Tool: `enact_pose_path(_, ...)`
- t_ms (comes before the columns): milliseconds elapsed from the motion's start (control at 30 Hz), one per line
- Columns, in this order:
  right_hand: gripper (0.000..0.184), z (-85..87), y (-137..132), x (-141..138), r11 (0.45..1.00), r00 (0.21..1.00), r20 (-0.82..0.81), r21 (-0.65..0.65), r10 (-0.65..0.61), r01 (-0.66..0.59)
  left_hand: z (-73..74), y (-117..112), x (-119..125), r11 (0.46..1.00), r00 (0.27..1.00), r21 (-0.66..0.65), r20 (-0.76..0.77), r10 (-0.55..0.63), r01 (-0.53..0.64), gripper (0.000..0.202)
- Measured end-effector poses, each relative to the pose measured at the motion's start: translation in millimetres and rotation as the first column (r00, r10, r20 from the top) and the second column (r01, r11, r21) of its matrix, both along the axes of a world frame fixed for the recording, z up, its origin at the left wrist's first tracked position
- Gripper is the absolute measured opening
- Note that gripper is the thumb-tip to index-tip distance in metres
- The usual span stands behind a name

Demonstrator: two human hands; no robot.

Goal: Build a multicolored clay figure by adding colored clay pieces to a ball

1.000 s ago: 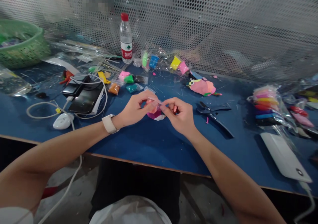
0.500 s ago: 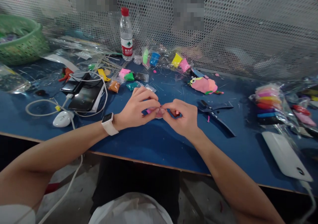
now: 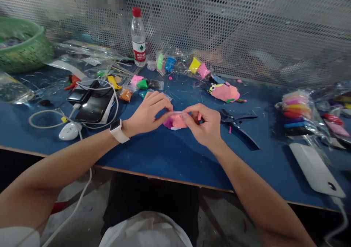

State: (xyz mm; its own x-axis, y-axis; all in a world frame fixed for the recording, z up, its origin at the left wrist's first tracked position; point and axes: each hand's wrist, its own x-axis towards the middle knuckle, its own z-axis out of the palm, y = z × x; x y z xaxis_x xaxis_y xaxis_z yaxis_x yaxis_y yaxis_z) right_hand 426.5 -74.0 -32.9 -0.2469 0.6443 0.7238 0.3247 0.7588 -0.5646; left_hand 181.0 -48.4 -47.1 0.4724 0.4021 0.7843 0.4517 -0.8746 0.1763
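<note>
Fingertip to fingertip: left hand (image 3: 148, 111), right hand (image 3: 207, 125) (both pinched)

dim, soft light; blurred, warped edges.

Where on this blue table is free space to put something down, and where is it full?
Bare blue table lies along the front edge, nearer than the left hand and right hand. Another is between the black pliers and white power bank. Around the phones and clay bags it is crowded.
</note>
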Motion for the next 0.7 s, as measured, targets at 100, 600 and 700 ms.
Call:
enact_pose_path(100, 0.013, -0.5, 0, 0, 1.000, 1.000, -0.005, -0.017, 0.005, -0.005, -3.5, 4, -1, 1.000, 0.998, 0.003, -0.061, -0.008, 0.008, 0.015)
enact_pose_path(600, 0.008, -9.1, 11, 5, 0.980, 0.996, -0.063, -0.195, -0.064, 0.050, -6.3, 18, -9, 0.995, 0.993, 0.031, -0.057, 0.101, -0.099, 0.033)
enact_pose_path(700, 0.010, -19.2, 25, 12, 0.955, 0.995, -0.086, -0.295, -0.054, 0.026, -4.9, 26, -17, 0.965, 0.970, 0.090, 0.021, 0.244, -0.245, 0.037)
